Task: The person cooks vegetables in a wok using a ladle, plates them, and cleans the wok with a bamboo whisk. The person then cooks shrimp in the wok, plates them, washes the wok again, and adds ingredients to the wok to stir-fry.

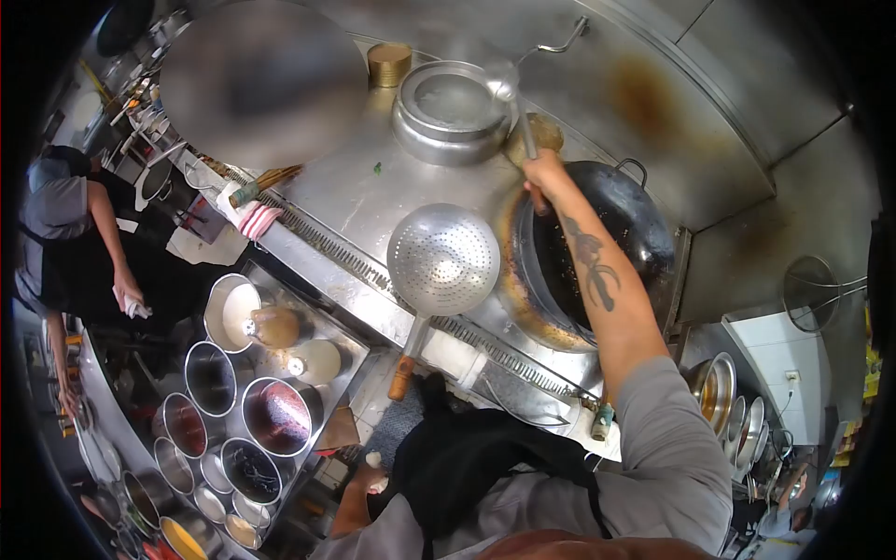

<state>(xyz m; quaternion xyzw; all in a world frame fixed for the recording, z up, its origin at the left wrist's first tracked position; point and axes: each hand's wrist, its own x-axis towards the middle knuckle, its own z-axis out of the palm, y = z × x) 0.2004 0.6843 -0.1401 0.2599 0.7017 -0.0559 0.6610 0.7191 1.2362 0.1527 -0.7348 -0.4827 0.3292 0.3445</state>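
My right hand (544, 177) is closed around the handle of a ladle (528, 131). The ladle's bowl is raised over the edge of a round metal pot (439, 140) filled with cloudy liquid. Below my right forearm a dark wok (607, 201) sits over the burner; my arm hides part of it. Low at my side, my left hand (362, 481) is closed on a white cloth (375, 464), only partly visible. A perforated strainer (443, 257) with a wooden handle lies on the steel stove top, touched by neither hand.
Several metal containers of sauces (277, 415) and two squeeze bottles (315, 361) stand at lower left. A co-worker (70, 215) stands beyond them. A striped cloth (259, 221) lies on the stove's front edge. Stacked metal bowls (714, 392) are at right.
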